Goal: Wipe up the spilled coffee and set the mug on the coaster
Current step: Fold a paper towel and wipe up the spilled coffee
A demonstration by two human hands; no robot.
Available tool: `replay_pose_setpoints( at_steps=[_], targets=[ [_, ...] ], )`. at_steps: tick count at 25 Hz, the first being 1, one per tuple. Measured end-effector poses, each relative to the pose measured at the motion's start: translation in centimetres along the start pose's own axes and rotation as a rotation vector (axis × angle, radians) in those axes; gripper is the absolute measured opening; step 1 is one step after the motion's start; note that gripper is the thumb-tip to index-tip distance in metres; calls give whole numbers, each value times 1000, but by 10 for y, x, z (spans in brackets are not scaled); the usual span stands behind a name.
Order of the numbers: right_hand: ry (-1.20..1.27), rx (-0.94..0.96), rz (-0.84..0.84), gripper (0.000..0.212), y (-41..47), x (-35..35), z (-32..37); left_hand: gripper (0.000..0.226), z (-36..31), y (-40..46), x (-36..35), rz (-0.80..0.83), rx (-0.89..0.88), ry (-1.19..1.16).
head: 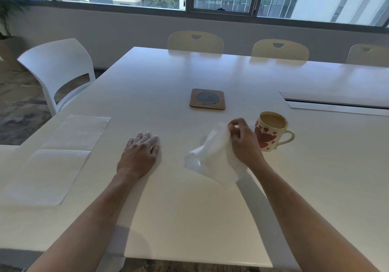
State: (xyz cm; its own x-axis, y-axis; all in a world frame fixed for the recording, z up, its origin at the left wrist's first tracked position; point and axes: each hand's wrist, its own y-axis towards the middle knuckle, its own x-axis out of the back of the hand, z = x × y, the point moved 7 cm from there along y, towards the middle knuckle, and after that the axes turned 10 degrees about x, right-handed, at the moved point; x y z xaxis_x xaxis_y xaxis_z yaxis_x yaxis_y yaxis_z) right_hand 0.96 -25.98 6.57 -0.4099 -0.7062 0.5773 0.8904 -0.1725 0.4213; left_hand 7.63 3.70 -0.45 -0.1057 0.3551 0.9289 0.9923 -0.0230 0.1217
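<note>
Right hand (244, 143): fingers (233, 124) are pinched shut on the upper edge of a white paper napkin (212, 156), which is held lifted and hangs crumpled toward the counter (189, 219); whether its lower corner touches the surface cannot be told. The napkin is blurred.

Left hand (141, 151): laid palm-down on the counter, fingers (147, 137) spread flat and holding nothing; it is placed well to the left of the mug.

Mug (271, 131): cream, printed with red hearts, stood upright on the counter just right of the right hand, handle turned to the right. Pale brown coffee is seen inside, near the rim.

Coaster (207, 99): brown, square with rounded corners, a round grey mesh inset at its middle. It is set flat beyond and to the left of the mug, apart from it, with nothing on it.

Spare napkins (63, 156): two white sheets are laid flat far to the left of the mug, at the counter's left edge.

Spilled coffee: no stain can be made out on the counter.

White chair (56, 69): placed at the counter's left side. Cream chairs (195, 42) are lined along the far edge, behind the mug.
</note>
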Motion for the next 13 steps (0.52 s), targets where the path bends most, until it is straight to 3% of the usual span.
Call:
replay_pose_setpoints(
  at_steps=[3, 7, 13],
  targets=[
    [62, -195, 21, 39, 5, 5, -15, 44, 0, 0, 0, 0, 5, -2],
    [-61, -205, 132, 61, -4, -11, -26, 42, -1, -2, 2, 0, 5, -19],
    [-498, 41, 109, 83, -14, -23, -17, 39, -4, -3, 4, -4, 2, -19]
  ],
)
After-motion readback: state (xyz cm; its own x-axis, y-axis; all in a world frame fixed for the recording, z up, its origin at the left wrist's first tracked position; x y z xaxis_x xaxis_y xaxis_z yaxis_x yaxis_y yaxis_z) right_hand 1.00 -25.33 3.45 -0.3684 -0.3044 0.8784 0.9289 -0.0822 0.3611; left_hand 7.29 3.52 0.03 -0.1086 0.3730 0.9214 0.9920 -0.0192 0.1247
